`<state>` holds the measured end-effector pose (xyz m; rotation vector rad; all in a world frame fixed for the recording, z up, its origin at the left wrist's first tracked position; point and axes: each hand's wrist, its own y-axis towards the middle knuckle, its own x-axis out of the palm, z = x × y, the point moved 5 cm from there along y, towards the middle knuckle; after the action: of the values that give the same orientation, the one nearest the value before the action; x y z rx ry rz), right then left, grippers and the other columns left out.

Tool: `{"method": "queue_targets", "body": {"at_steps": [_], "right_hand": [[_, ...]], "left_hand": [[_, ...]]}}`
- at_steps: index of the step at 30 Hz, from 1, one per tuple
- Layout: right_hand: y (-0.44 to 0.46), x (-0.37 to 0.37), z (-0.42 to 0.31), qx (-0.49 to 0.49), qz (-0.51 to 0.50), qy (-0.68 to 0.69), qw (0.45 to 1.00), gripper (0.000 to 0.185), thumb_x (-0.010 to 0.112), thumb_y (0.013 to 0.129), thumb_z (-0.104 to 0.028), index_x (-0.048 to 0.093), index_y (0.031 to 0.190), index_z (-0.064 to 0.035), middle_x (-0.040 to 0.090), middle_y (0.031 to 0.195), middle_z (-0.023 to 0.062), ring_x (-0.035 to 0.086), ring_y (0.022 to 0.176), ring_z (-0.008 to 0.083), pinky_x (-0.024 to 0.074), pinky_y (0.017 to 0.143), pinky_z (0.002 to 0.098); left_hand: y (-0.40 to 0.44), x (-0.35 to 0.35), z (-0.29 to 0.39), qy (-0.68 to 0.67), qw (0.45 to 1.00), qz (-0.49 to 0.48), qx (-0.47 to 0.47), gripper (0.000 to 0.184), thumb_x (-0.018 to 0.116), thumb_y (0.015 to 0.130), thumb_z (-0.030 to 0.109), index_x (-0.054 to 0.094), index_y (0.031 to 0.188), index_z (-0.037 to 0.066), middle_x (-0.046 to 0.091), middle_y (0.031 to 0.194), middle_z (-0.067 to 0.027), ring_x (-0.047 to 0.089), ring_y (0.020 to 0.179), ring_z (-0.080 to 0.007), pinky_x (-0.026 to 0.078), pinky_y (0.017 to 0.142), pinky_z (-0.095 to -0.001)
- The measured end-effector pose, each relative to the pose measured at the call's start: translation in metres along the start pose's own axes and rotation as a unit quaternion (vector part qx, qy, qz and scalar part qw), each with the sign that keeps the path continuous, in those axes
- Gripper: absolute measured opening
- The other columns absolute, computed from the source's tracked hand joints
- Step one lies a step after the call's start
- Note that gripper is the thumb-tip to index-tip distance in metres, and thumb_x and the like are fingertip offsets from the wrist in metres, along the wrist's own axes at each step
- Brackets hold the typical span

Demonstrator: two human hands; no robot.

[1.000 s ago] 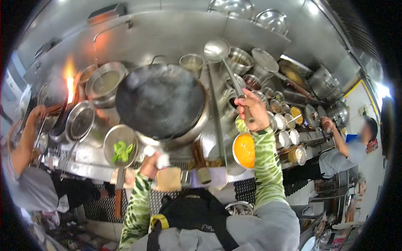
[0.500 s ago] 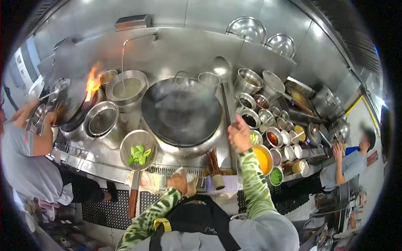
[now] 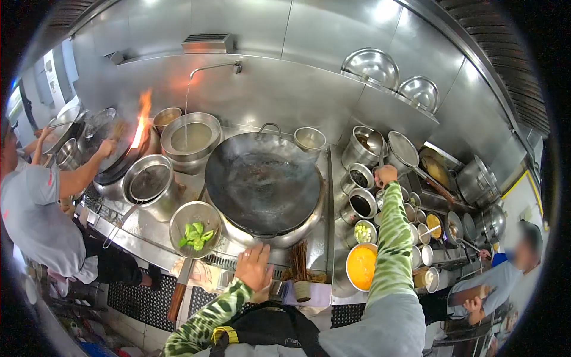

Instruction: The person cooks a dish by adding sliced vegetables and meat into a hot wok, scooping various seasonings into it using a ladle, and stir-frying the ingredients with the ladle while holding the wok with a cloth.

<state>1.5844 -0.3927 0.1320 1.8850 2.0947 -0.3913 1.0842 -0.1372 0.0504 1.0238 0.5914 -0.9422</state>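
Note:
My right hand (image 3: 386, 176) is closed around the handle of a ladle (image 3: 375, 143). The ladle's bowl rests inside the mouth of a steel pot (image 3: 355, 157) at the back right. My left hand (image 3: 254, 269), its fingers stretched out and apart, is just in front of the near rim of a big black wok (image 3: 262, 190). A thin haze rises from the wok, whose inside looks dark and wet. Left of my left hand, a strainer (image 3: 189, 215) with a wooden handle holds green vegetable pieces (image 3: 194, 235).
Beside my right arm stand a bowl of orange liquid (image 3: 361, 268) and several seasoning pots. A bamboo brush (image 3: 300, 273) stands at the front edge. Water runs from a tap (image 3: 214, 67). On the left, a co-worker (image 3: 41, 208) works near a flame (image 3: 141, 119); another person (image 3: 493, 285) stands at right.
My right hand has reached farther back and gripped the ladle, which lay behind the wok and is now at the pot. My left hand has let go of a white cloth and spread. Less steam shows.

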Motion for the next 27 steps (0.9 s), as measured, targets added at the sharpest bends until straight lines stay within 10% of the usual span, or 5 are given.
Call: {"method": "queue_targets", "body": {"at_steps": [6,14,27], "right_hand": [[-0.063,-0.004,-0.010,0.070,-0.058,0.413,0.906,0.009,0.056,0.085,-0.010,0.056,0.087,-0.0008,0.060,0.072,0.0054,0.054,0.057,0.0103,0.0449,0.047,0.0206],[-0.254,0.026,-0.025,0.148,-0.239,0.636,0.718,0.020,0.056,0.091,-0.007,0.054,0.111,-0.0077,0.060,0.093,0.0091,0.055,0.065,0.0101,0.0479,0.049,0.0223],[-0.303,0.082,-0.054,0.169,-0.323,0.660,0.657,0.018,0.055,0.092,-0.006,0.054,0.109,0.0001,0.055,0.098,0.0128,0.053,0.065,0.0100,0.0455,0.049,0.0216]], "left_hand": [[0.050,-0.026,0.001,0.030,0.992,0.121,0.035,0.056,0.070,0.072,0.015,0.054,0.122,-0.002,0.057,0.115,-0.0197,0.053,0.111,-0.0358,0.039,0.090,-0.0462],[0.030,0.002,-0.007,0.050,0.997,0.043,0.046,0.062,0.066,0.071,0.012,0.048,0.128,-0.002,0.051,0.121,-0.0181,0.047,0.119,-0.0338,0.033,0.103,-0.0514],[0.020,0.006,-0.023,0.071,0.996,0.037,0.049,0.065,0.066,0.071,0.013,0.045,0.130,-0.002,0.049,0.125,-0.0191,0.043,0.123,-0.0374,0.033,0.105,-0.0493]]}}
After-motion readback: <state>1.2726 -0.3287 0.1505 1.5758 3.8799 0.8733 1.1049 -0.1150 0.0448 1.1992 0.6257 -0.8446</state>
